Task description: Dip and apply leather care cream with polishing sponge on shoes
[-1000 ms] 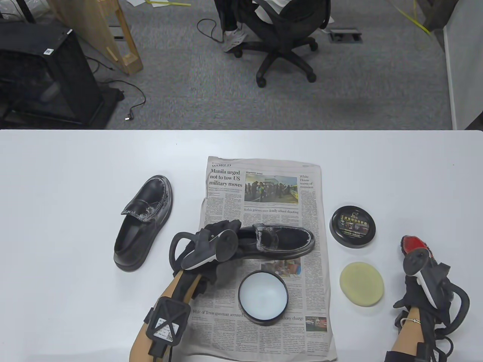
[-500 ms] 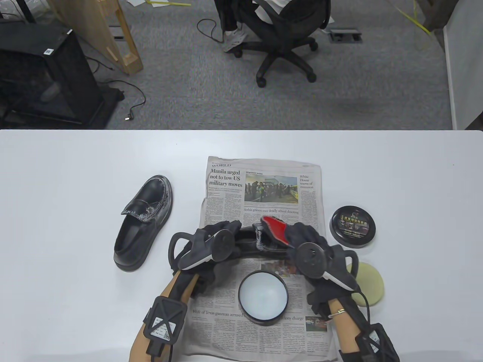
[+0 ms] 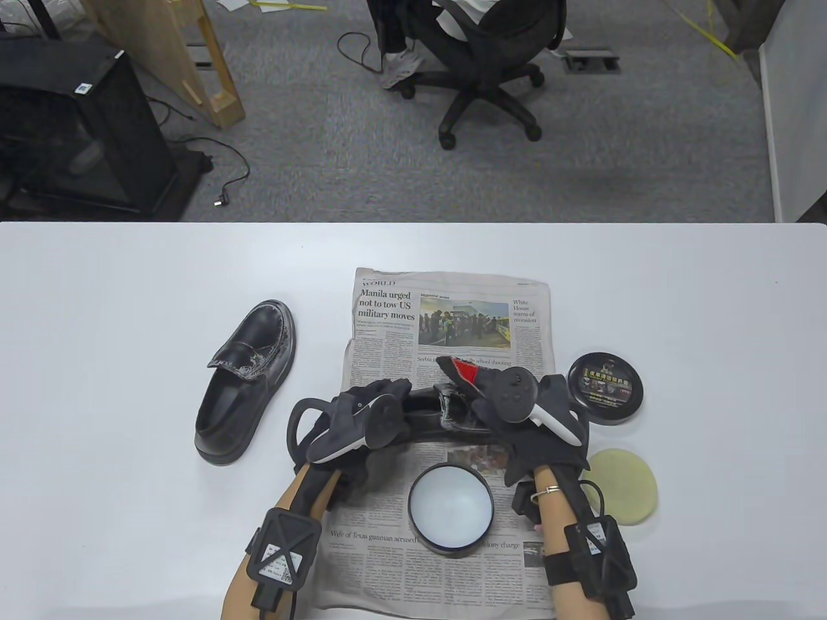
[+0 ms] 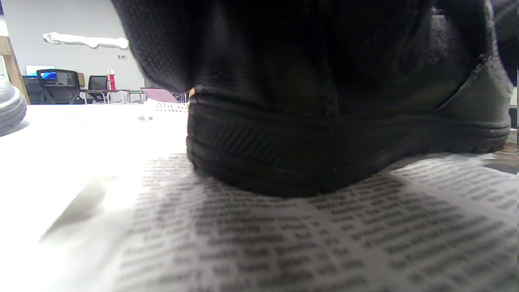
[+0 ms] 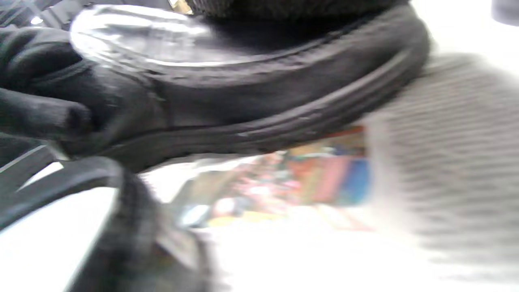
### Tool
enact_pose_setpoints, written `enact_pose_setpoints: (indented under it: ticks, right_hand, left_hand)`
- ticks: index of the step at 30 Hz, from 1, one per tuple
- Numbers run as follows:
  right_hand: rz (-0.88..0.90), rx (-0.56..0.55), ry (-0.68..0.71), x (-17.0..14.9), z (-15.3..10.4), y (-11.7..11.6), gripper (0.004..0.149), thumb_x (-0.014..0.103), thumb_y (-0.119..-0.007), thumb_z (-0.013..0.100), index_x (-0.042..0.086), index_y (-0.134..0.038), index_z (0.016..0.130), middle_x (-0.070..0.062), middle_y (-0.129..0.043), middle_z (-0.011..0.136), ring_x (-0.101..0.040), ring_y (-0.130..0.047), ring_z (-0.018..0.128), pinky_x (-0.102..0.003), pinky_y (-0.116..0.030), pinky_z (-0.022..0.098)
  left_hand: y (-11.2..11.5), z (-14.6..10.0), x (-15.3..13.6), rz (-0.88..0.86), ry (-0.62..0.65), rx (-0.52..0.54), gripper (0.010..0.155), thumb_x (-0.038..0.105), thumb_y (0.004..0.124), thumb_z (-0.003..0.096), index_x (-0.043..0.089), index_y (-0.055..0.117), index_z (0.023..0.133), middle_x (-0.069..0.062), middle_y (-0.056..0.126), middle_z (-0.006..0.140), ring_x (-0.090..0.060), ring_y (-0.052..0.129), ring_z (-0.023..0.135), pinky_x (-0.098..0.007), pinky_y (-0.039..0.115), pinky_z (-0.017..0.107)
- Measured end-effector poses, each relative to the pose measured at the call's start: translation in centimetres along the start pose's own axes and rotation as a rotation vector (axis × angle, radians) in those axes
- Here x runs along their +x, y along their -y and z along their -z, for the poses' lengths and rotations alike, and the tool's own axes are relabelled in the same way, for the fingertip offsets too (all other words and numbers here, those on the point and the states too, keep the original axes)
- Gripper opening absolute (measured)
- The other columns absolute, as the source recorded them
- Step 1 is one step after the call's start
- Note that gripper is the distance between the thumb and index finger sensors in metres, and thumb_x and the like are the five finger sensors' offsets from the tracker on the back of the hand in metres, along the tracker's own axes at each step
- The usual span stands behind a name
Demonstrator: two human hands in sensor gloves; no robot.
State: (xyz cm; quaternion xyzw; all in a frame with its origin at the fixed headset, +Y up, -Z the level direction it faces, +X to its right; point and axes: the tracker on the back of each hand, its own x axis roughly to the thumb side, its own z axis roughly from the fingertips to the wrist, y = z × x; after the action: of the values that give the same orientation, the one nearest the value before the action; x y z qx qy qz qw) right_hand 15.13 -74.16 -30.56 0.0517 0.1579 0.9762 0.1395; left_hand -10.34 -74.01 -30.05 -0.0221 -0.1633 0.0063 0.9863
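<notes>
Shoe [image 3: 452, 413] on the newspaper [image 3: 452, 310] mid-counter: my left hand [image 3: 362, 413] is clamping its heel steady while my right hand [image 3: 497, 400] is pressing a red-backed sponge [image 3: 462, 369] to it.

Glossy black leather shoe [image 3: 423, 413] (ribbed rubber sole) on matt printed newspaper [image 3: 452, 323]; smooth white table [image 3: 129, 290].

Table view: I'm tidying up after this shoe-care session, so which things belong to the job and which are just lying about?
In the job:
- shoe on the newspaper, held by left hand
- red polishing sponge in right hand
- open cream tin
- second shoe
- newspaper

Lying about:
- tin lid
- yellow round pad
- office chair
</notes>
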Motion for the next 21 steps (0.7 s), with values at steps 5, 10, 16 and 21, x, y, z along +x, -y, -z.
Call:
enact_pose_setpoints:
  ticks: [5,10,16,21]
  right_hand:
    - [-0.185,-0.119,-0.015,-1.2,-2.7,-0.9,0.058,0.039,-0.044,0.066,0.016,-0.031,0.117,-0.015,-0.029,0.120,-0.046,-0.035,0.108,-0.056,-0.041,0.073]
    - [-0.140,-0.102,0.105,2.0,-4.7,-0.9,0.058,0.035,-0.048,0.066,0.006,-0.037,0.116,-0.025,-0.038,0.116,-0.052,-0.045,0.103,-0.058,-0.049,0.070]
    - [-0.010,-0.090,0.274,6.7,-3.7,-0.3,0.057,0.035,-0.046,0.066,0.011,-0.037,0.117,-0.021,-0.041,0.120,-0.053,-0.047,0.105,-0.061,-0.054,0.071]
    - [0.047,-0.013,0.207,6.7,-0.7,0.0,0.056,0.041,-0.043,0.066,0.017,-0.042,0.117,-0.016,-0.044,0.121,-0.049,-0.045,0.108,-0.064,-0.047,0.072]
  left_hand:
    - [-0.1,0.1,0.1,0.016,-0.025,0.001,0.073,0.058,0.080,0.0422,0.034,0.062,0.109,0.001,0.082,0.108,-0.021,0.086,0.091,-0.039,0.079,0.066]
    - [-0.1,0.1,0.4,0.018,-0.026,0.007,0.071,0.058,0.080,0.0417,0.035,0.065,0.107,0.002,0.083,0.107,-0.021,0.086,0.091,-0.040,0.078,0.066]
    - [0.0,0.1,0.2,-0.005,-0.006,0.003,0.070,0.057,0.080,0.0408,0.037,0.065,0.106,0.002,0.081,0.109,-0.022,0.084,0.094,-0.042,0.077,0.068]
    - [0.1,0.1,0.2,-0.010,-0.007,0.010,0.072,0.058,0.081,0.0405,0.036,0.065,0.107,0.002,0.081,0.109,-0.022,0.085,0.094,-0.042,0.077,0.068]
